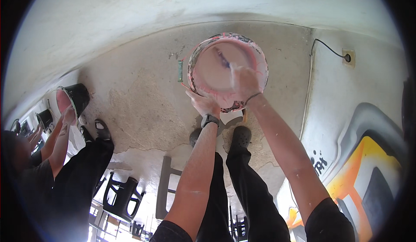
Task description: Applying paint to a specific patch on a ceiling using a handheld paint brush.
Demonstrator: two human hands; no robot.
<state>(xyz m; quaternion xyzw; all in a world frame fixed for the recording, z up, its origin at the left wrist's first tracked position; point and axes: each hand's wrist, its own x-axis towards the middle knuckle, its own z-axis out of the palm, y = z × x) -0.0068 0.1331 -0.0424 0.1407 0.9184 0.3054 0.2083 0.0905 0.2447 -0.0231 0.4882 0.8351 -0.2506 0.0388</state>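
Note:
In front of me on the floor stands a round bucket [264, 64], its rim and inner wall streaked with pink and dark paint. Pale pink liquid [208, 70] fills its lower part. My right hand [245, 80] reaches over the bucket, closed around a dark stick-like tool [222, 57] whose far end dips into the liquid; motion blurs it, so its kind is unclear. My left hand [204, 103] grips the near-left rim of the bucket. The bucket's wire handle with a green grip [180, 71] hangs out on the left side.
At the left a co-worker [65, 168] in dark clothes holds a tilted dark bucket [78, 99] with pink inside. Dark plastic stools [122, 196] stand behind. A black cable runs to a wall socket [348, 58] on the right, above a painted wall [364, 177].

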